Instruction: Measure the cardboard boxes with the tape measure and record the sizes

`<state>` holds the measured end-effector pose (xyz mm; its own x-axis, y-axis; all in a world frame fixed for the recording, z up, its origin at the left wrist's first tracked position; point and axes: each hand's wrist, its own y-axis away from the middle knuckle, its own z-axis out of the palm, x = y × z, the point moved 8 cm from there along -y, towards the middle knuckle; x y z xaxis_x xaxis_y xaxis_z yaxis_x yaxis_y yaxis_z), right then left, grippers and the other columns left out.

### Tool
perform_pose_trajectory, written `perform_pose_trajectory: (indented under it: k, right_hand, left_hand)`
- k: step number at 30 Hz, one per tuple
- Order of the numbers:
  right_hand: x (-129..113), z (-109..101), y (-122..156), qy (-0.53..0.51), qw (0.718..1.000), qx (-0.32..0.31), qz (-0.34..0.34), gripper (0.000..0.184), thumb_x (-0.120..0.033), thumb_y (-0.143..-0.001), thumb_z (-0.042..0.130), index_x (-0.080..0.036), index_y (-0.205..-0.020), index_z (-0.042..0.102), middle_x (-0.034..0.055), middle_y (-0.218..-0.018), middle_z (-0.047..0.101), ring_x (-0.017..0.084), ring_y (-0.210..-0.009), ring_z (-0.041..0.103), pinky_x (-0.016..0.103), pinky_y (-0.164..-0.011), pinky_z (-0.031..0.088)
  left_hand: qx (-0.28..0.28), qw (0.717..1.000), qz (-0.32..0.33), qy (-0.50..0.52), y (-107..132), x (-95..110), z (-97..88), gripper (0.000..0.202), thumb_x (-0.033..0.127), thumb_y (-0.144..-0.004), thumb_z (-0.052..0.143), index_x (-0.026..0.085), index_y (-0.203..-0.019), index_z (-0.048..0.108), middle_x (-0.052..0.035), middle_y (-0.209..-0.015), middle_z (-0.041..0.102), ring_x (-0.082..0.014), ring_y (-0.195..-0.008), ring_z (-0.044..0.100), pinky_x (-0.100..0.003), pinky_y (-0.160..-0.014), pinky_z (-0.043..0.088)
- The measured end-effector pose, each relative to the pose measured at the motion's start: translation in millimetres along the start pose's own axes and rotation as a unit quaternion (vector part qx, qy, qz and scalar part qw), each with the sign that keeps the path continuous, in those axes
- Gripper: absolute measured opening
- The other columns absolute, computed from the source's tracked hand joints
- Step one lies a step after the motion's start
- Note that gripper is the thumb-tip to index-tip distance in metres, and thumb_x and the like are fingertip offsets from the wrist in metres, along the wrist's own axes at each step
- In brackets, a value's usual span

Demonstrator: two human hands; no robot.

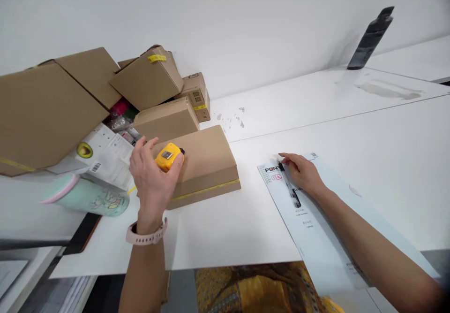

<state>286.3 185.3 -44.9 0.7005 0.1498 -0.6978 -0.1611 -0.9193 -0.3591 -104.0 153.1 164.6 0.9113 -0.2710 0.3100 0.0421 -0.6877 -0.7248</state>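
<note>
My left hand (pixel 151 174), a pink watch band on its wrist, is at a yellow tape measure (pixel 168 156) over a closed brown cardboard box (pixel 207 158). Its fingers are spread to the left of the tape measure, and the thumb lies along the right side; a firm grip does not show. On the right, my right hand (pixel 302 172) rests on a pale blue printed mailing bag (pixel 316 228). Its bent fingers close at the upper end of a clear pen with black parts (pixel 291 185), which slants across the bag's print. The fingertips are partly hidden.
Several cardboard boxes (pixel 147 80) are stacked at the left back, beside white packages (pixel 108 156). A mint tumbler (pixel 91 194) lies tilted at the left. One dark bottle (pixel 371 38) stands by the wall. The white table's front edge (pixel 232 267) crosses below.
</note>
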Motion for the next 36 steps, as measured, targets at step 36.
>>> perform_pose_trajectory:
  k: [36]
  right_hand:
    - [-175.6, 20.1, 61.6, -0.541, 0.779, -0.229, 0.220, 0.031, -0.045, -0.072, 0.084, -0.018, -0.083, 0.074, -0.0001, -0.073, 0.057, 0.010, -0.062, 0.045, 0.025, -0.060, 0.044]
  left_hand:
    - [-0.136, 0.853, -0.306, 0.401, 135.5, -103.9, -46.4, 0.067, 0.053, -0.057, 0.079, 0.021, -0.113, 0.062, -0.0020, -0.084, 0.068, -0.0226, -0.069, 0.064, -0.030, -0.062, 0.048]
